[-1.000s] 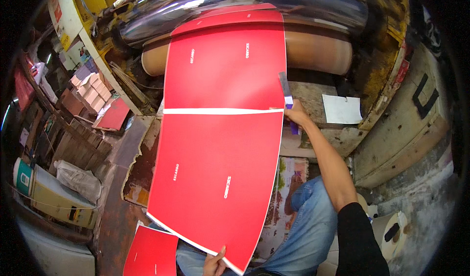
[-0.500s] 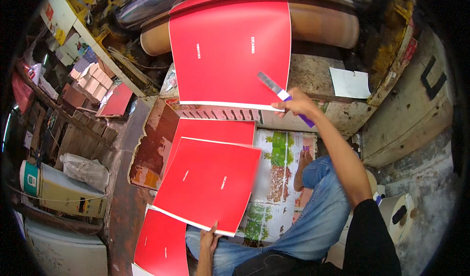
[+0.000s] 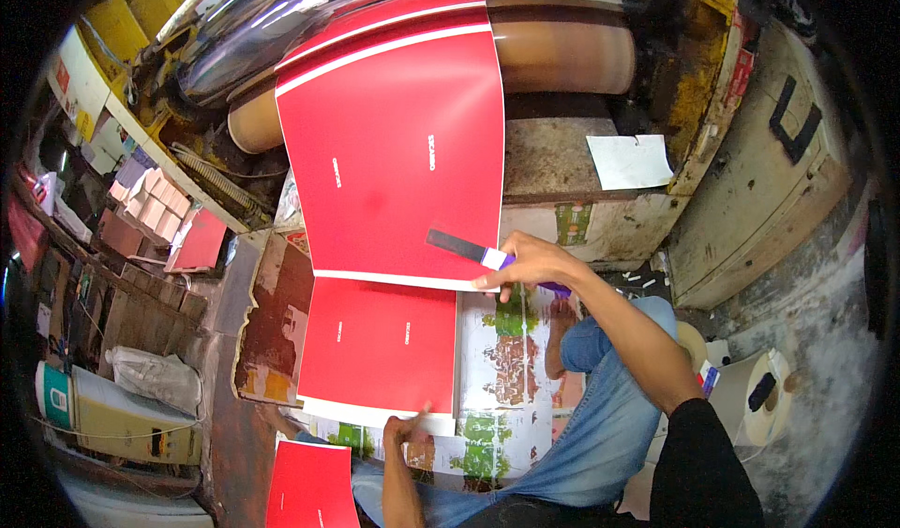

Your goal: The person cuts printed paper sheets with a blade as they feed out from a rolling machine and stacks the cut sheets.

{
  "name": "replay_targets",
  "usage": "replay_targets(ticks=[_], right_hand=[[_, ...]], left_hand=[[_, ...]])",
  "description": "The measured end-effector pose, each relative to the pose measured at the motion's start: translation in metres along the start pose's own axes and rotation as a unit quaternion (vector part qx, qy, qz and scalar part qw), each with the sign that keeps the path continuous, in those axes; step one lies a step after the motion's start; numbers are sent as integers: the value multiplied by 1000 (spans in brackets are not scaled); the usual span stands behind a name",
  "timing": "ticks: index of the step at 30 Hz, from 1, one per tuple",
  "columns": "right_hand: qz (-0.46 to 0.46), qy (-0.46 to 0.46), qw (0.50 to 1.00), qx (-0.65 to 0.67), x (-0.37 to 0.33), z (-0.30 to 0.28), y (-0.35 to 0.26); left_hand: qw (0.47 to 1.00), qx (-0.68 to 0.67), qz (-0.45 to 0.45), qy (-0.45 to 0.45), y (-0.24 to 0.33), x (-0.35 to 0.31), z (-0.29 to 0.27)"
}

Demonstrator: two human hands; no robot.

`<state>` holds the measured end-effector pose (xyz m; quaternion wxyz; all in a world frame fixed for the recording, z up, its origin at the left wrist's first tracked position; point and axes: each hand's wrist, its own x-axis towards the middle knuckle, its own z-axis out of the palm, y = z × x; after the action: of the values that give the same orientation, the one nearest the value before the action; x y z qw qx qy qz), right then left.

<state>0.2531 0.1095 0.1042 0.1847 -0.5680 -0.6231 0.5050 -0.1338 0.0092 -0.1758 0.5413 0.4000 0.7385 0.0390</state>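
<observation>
Upper sheet (image 3: 398,200) seemingly in right grip (image 3: 536,264)

Fairly bright, even light fell over the middle of the view, and the upper red sheet (image 3: 389,181) looked vivid, with a soft sheen. Long white streaks of glare ran along the polished roller (image 3: 309,8), strongest toward its left. Deep shadow filled the space beneath the brown roller (image 3: 562,55), and the cluttered left side was dimmer. The right hand (image 3: 539,264) came out reasonably crisp, while a fingertip of the left hand (image 3: 403,434) was smeared. Fisheye distortion bowed straight edges, tilted the cabinet (image 3: 750,181), and left the corners black.
</observation>
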Motion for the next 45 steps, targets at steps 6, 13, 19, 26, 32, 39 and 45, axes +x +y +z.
replay_targets(ticks=[6, 13, 19, 26, 32, 39, 45], right_hand=[[-7, -94, 995, -33, -33, -5, -31], [41, -304, 948, -87, -48, -21, -48], [-103, 17, 994, 15, -51, -93, -57], [-191, 395, 892, 112, 61, -168, -26], [-156, 315, 932, 89, 74, -165, -8], [-162, 413, 885, 142, 65, -123, -3], [-136, 383, 888, 217, 93, -111, -29]], left_hand=[[919, -205, 294, -165, 140, -88, 10], [619, -672, 309, -265, 213, -120, 53], [707, -608, 315, -177, 193, -133, 45], [739, -583, 297, -157, 164, -156, 49], [752, -579, 267, -166, 129, -167, 44], [714, -639, 224, -177, 105, -194, 36], [748, -608, 220, -149, 73, -204, 39]])
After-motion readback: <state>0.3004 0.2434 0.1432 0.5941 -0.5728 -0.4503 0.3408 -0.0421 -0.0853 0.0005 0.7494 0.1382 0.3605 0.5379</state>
